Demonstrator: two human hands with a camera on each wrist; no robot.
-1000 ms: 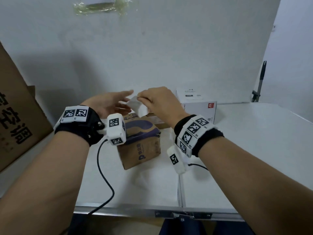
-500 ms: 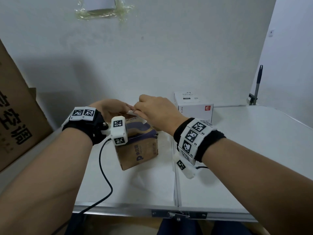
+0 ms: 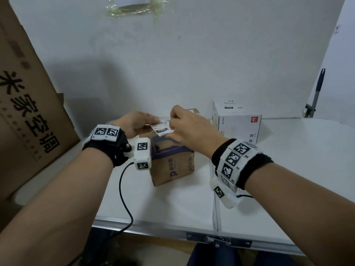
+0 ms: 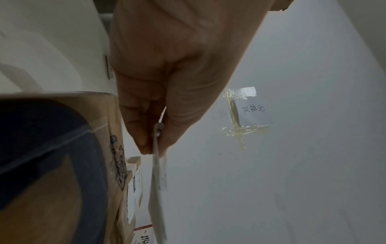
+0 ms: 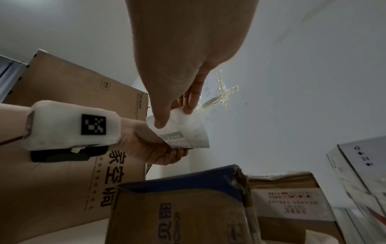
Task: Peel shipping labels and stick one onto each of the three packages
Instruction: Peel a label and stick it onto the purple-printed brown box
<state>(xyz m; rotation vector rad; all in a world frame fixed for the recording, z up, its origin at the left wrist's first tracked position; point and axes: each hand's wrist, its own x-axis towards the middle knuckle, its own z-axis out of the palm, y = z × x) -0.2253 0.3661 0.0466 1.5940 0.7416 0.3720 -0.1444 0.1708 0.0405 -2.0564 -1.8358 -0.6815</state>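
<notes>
Both hands hold a white shipping label [image 3: 162,128] just above a brown cardboard package with purple print [image 3: 172,166]. My left hand [image 3: 148,122] pinches the label's left edge between thumb and fingers [image 4: 150,147]. My right hand [image 3: 172,121] pinches its right part, thumb on the printed face [image 5: 160,123]. The label [image 5: 183,133] curls and shows a barcode and a dark block. A white box [image 3: 238,121] with a label on its top stands to the right. A third brown package [image 5: 292,198] lies behind the purple one, mostly hidden in the head view.
A large brown carton with black characters [image 3: 25,116] leans at the left. The white folding table [image 3: 288,169] has a seam down its middle and a metal latch at its front edge. A taped paper note [image 3: 134,4] hangs on the wall. A dark pole [image 3: 317,91] stands at far right.
Both hands rose slightly off the purple package, and the label now faces up with its barcode showing. One second ago it was a blank white piece held higher.
</notes>
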